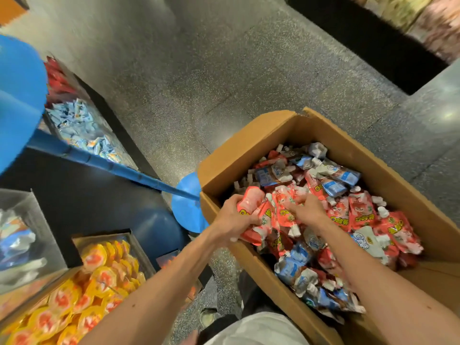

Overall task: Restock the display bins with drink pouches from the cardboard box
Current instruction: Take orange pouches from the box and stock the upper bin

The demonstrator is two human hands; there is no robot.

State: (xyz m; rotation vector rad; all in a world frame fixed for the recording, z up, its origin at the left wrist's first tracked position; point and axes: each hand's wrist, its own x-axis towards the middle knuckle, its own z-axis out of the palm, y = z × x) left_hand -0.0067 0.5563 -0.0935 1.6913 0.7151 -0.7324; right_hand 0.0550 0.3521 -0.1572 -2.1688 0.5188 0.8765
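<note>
Open box (249, 150) at lower right, heaped with red and blue pouches (358, 215), left hand (231, 220) clutching red ones at its left edge, right hand (307, 210) beside it, fingers curled on another, blue stand (185, 210) against the box's left wall, bins (99, 277) at lower left, bare floor (199, 78) across upper centre.

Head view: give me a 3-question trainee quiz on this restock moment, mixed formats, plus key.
1. True or false: the cardboard box is empty.
2. What does the left hand grip? A) red pouches B) a bottle C) nothing
3. Fill in: besides red ones, the box holds ___ pouches.
Key: 1 false, it is full of pouches; 2 A; 3 blue, see the blue pouches.
</note>
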